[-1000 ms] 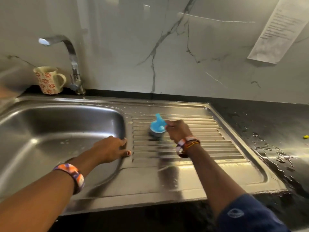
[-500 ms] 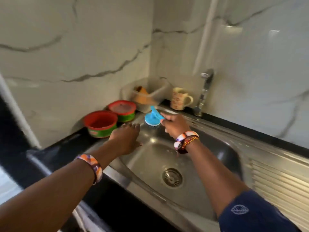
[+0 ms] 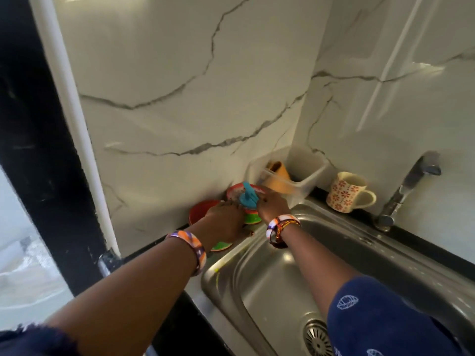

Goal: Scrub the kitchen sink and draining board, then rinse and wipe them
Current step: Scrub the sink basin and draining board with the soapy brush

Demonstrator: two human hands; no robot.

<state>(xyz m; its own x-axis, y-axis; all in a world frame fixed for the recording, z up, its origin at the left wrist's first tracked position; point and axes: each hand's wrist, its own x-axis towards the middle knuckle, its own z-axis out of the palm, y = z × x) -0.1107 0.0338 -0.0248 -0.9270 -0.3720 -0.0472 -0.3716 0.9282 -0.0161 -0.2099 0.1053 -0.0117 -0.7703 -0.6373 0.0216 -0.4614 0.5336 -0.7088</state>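
1. Reaching both arms to the far left corner of the desk (image 3: 424, 249), beside the steel sink (image 3: 270, 278).
2. Right hand (image 3: 273, 205) curled round the handle of the blue scrub brush (image 3: 248, 195); brush held over the red-rimmed tub (image 3: 241, 191), bristle side down, handle upright. Contact between bristles and tub contents not clear through the blur.
3. Left hand (image 3: 226, 222) lying over a second red-and-green tub (image 3: 203, 210), fingers bent down at its rim; grip or mere rest cannot be told, fingertips hidden.
4. Both tubs standing on the dark desk against the marble wall (image 3: 180, 98), just left of the sink rim.
5. Sink basin wet and shiny, drain strainer (image 3: 314, 337) at the bottom edge of view, partly behind the right sleeve (image 3: 385, 319), dark blue with a small white print.
6. Clear plastic container (image 3: 305, 173) in the corner behind the tubs, an orange cup (image 3: 279, 176) tilted inside it.
7. Floral mug (image 3: 345, 192) upright on the desk between container and tap (image 3: 408, 186), handle toward the tap.
8. Tap mounted at the back rim of the sink, spout pointing up and right.
9. Beaded orange-and-purple bracelet (image 3: 191, 249) on the left wrist; white, orange and dark bands (image 3: 281, 228) on the right wrist.
10. Draining board out of view.
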